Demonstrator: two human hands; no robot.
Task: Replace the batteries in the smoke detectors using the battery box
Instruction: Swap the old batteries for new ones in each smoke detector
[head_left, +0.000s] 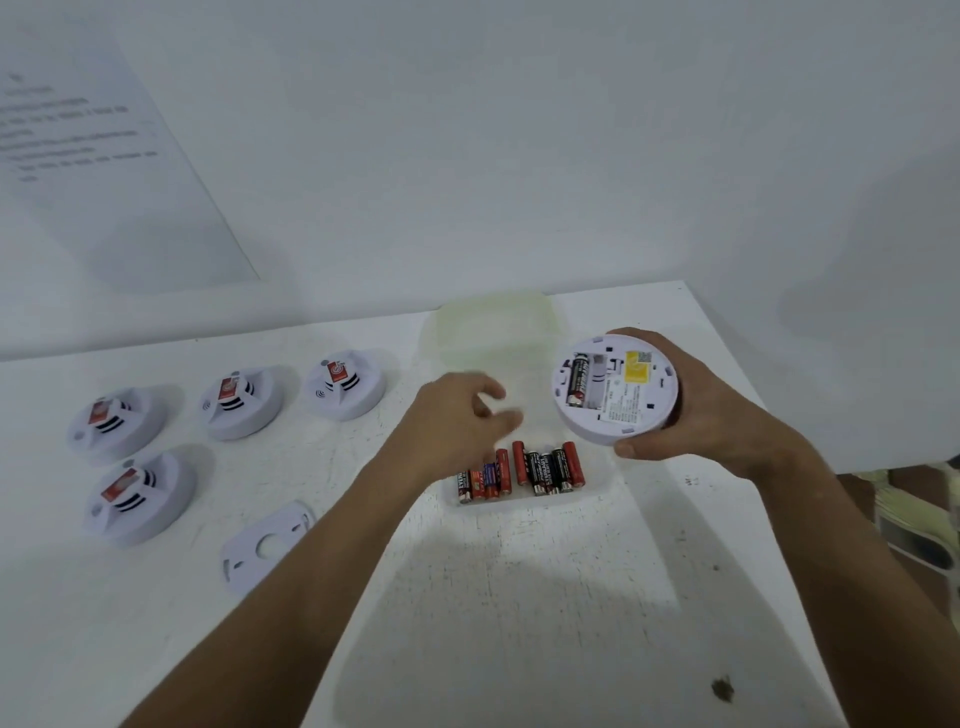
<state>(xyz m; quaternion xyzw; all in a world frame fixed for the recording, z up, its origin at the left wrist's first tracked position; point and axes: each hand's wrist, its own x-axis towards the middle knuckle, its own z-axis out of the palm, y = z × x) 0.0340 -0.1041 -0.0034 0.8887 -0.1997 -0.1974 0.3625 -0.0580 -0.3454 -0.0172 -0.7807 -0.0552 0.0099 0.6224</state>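
Lighting is bright, even and cool. Soft shadows of the arms fall across the bench (519, 597) toward the viewer. The left hand (462, 415) is motion-blurred. Wide-angle distortion bends the edges; print on the wall sheet (104, 171) is soft, unreadable.

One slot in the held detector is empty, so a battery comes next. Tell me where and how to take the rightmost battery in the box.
Pinch the rightmost battery at its upper, far end, coming down from above with the left hand. It lies flat with a neighbour against its left, so only the top and right side are free. The right hand holds the smoke detector.
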